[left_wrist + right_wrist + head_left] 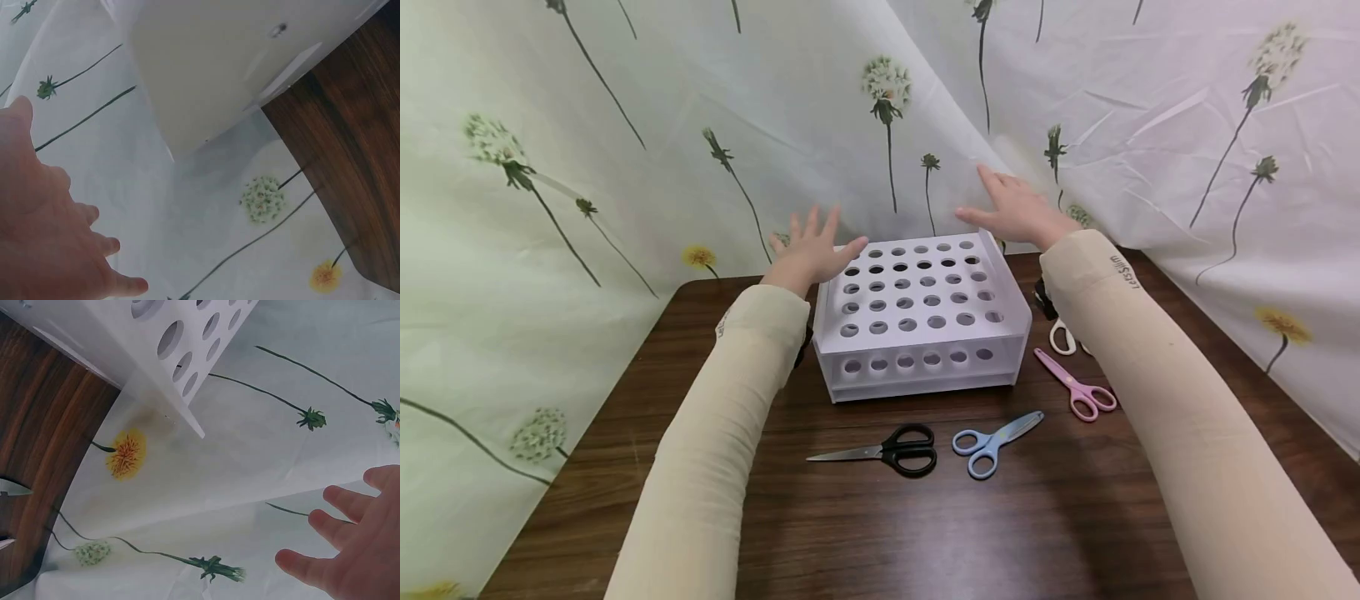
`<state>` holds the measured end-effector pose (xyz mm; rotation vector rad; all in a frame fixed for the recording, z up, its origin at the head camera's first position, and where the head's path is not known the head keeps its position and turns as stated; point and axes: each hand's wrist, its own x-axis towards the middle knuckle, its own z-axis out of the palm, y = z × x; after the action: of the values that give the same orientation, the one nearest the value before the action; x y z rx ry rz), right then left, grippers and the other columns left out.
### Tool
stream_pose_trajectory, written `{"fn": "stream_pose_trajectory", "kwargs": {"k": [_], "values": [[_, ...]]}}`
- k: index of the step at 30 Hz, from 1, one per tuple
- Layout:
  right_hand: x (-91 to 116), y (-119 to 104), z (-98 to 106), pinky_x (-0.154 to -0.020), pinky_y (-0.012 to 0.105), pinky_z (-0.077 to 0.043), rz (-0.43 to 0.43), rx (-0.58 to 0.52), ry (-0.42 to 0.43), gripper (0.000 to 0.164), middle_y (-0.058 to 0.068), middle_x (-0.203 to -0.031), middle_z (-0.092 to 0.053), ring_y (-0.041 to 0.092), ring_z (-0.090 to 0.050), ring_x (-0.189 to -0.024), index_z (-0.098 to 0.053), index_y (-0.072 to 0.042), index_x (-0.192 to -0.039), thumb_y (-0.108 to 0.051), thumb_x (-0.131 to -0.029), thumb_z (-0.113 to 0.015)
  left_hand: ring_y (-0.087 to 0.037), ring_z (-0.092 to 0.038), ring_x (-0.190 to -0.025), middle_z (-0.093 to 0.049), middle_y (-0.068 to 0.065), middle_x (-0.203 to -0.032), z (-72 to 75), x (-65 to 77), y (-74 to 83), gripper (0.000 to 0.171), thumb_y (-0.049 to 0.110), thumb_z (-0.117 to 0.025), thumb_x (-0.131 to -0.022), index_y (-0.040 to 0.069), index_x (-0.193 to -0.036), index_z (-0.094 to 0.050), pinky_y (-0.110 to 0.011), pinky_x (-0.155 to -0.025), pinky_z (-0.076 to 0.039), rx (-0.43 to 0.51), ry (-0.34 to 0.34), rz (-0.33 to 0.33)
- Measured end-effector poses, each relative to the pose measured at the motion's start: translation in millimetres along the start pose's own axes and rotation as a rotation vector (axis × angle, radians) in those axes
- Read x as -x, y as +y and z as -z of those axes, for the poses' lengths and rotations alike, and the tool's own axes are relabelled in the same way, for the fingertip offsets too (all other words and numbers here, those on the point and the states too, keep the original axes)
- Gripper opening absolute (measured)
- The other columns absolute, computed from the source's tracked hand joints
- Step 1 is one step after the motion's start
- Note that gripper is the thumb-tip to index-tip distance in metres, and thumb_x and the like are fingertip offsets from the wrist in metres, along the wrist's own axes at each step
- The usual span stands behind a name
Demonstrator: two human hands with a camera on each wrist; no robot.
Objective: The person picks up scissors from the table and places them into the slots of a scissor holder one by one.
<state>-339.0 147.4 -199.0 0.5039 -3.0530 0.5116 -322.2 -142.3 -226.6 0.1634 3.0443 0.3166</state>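
Note:
A white rack with rows of round holes stands toward the back of the table. My left hand, fingers spread, is at the rack's back left corner; whether it touches cannot be told from the head view. In the left wrist view that hand is apart from the rack's white side panel. Past the back right corner my right hand is raised with its fingers apart. The right wrist view has the same hand away from the rack, holding nothing.
In front of the rack lie black-handled scissors and light blue scissors. Pink scissors and white-handled scissors lie to its right, the latter partly behind my sleeve. A flower-printed cloth hangs behind the brown table.

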Motion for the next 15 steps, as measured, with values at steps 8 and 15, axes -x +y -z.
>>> {"fn": "stream_pose_trajectory", "kwargs": {"k": [8, 15], "values": [[6, 13, 5, -0.105, 0.054, -0.009, -0.005, -0.047, 0.001, 0.090, 0.022, -0.150, -0.003, 0.036, -0.003, -0.136, 0.010, -0.012, -0.147, -0.062, -0.089, -0.036, -0.037, 0.022, -0.131, 0.020, -0.011, -0.150, -2.5, 3.9, -6.2, 0.080, 0.069, -0.018, -0.087, 0.026, -0.146, 0.015, -0.062, -0.097, 0.014, -0.011, -0.010, 0.011], [10, 25, 9, -0.107, 0.050, -0.008, 0.008, -0.083, 0.030, 0.090, 0.021, -0.151, -0.002, 0.036, -0.004, -0.136, 0.009, -0.009, -0.147, -0.059, -0.089, -0.038, -0.041, 0.019, -0.132, 0.018, -0.013, -0.150, -6.8, 3.7, -11.6, 0.082, 0.068, -0.020, -0.088, 0.022, -0.148, 0.012, -0.065, -0.096, 0.012, -0.013, 0.000, 0.016]]}}
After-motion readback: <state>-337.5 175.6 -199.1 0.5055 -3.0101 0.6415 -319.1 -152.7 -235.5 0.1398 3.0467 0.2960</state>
